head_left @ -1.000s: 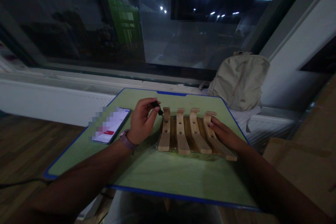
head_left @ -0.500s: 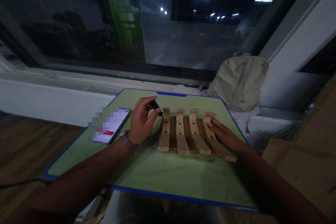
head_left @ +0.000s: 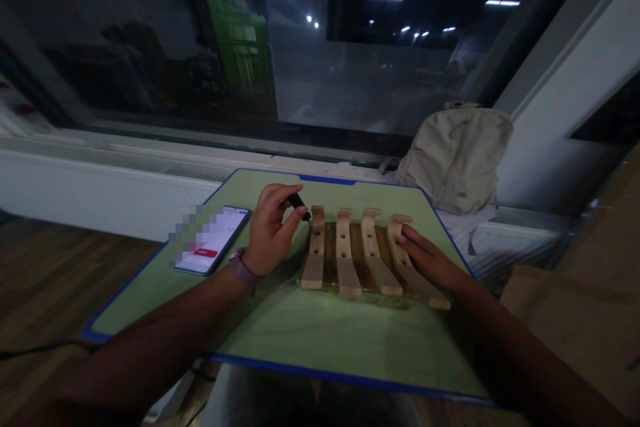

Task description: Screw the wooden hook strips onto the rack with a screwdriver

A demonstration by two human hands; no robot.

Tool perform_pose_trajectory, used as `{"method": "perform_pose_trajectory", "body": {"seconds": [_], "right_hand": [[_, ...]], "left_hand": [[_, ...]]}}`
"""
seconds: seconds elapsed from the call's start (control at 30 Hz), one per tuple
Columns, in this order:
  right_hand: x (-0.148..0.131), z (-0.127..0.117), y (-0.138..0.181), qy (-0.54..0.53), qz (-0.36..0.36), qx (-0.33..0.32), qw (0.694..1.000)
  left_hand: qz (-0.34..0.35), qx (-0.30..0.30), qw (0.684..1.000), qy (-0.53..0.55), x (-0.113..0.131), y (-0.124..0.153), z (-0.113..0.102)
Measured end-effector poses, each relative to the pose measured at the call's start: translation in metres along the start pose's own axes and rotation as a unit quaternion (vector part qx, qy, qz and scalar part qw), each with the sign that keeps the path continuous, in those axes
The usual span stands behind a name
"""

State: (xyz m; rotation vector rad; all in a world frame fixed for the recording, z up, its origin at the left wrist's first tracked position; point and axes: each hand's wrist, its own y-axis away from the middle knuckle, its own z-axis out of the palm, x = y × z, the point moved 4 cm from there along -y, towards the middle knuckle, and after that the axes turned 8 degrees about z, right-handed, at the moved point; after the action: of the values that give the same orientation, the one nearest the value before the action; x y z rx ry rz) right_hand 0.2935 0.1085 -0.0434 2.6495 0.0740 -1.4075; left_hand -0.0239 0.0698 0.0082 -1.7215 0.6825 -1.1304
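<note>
Surface point(head_left: 350, 340): 1, pale green, blue edging, its near edge toward the wearer.
Wrapping point(head_left: 331, 267): 1, clear and brownish, lying mid-surface beneath the wooden pieces.
Wooden pieces: 4, in a row on the wrapping, wide ends toward the wearer, hooked ends away; 2 holes visible in each. Leftmost piece point(head_left: 313, 267), second piece point(head_left: 347, 273), third piece point(head_left: 381, 269), rightmost piece point(head_left: 423, 285); the last slants outward to the right.
Wristband point(head_left: 243, 269): 1, dull mauve, on the left wrist.
Left hand point(head_left: 273, 227): grip closed, thumb and fingers pinching the black handle of a small tool point(head_left: 298, 205). The tool is tilted, its thin tip at the upper hole of the leftmost piece; depth of entry cannot be told.
Right hand point(head_left: 433, 259): fingertips against the right edge of the rightmost piece near its hook; how far the grip is closed cannot be told.
Phone point(head_left: 213, 240): 1, screen lit, lying left of the left hand.
Cardboard point(head_left: 565, 307): brown, beside the surface at right.
Backpack point(head_left: 457, 157): 1, beige, beyond the surface's far right corner.
Radiator point(head_left: 100, 187): white, far left, below the window.
Window point(head_left: 350, 97): dark, with reflected lights.
</note>
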Motion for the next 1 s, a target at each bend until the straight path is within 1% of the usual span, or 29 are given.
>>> {"method": "perform_pose_trajectory", "body": {"seconds": [0.07,0.17,0.27,0.37,0.5,0.57,0.67,0.8,0.9,1.0], "right_hand": [[-0.0026,0.0009,0.0003,0.002,-0.012,-0.008,1.000],[-0.0049,0.0000,0.0005,0.003,-0.021,-0.001,1.000],[-0.0053,0.0001,0.0004,0.007,-0.037,-0.011,0.999],[-0.0030,0.0008,0.0000,0.010,-0.038,-0.020,0.999],[0.0007,-0.0006,0.0001,0.008,0.002,0.006,1.000],[-0.0015,-0.0001,0.0011,0.007,-0.007,0.003,1.000],[-0.0059,0.0016,0.0023,0.008,-0.037,-0.014,0.999],[-0.0037,0.0015,0.0005,0.008,-0.025,-0.007,1.000],[0.0000,0.0017,-0.0008,0.010,-0.008,-0.009,1.000],[-0.0006,0.0007,0.0003,0.002,0.002,-0.003,1.000]], "left_hand": [[-0.005,0.002,1.000,-0.007,-0.0010,0.0001,-0.0001],[-0.039,0.000,0.998,0.047,-0.0038,0.0035,0.0035],[-0.049,-0.004,0.995,0.085,-0.0031,0.0059,0.0066],[-0.041,-0.012,0.996,0.077,-0.0010,0.0041,0.0059],[-0.015,-0.005,1.000,0.021,-0.0006,0.0005,0.0011],[-0.022,-0.006,1.000,0.000,-0.0030,0.0013,0.0002],[-0.047,-0.018,0.999,0.013,-0.0069,0.0052,0.0020],[-0.059,-0.024,0.996,0.061,-0.0061,0.0085,0.0051],[-0.054,-0.026,0.996,0.073,-0.0027,0.0063,0.0055],[-0.022,-0.016,0.999,0.042,0.0015,0.0011,0.0024]]}}
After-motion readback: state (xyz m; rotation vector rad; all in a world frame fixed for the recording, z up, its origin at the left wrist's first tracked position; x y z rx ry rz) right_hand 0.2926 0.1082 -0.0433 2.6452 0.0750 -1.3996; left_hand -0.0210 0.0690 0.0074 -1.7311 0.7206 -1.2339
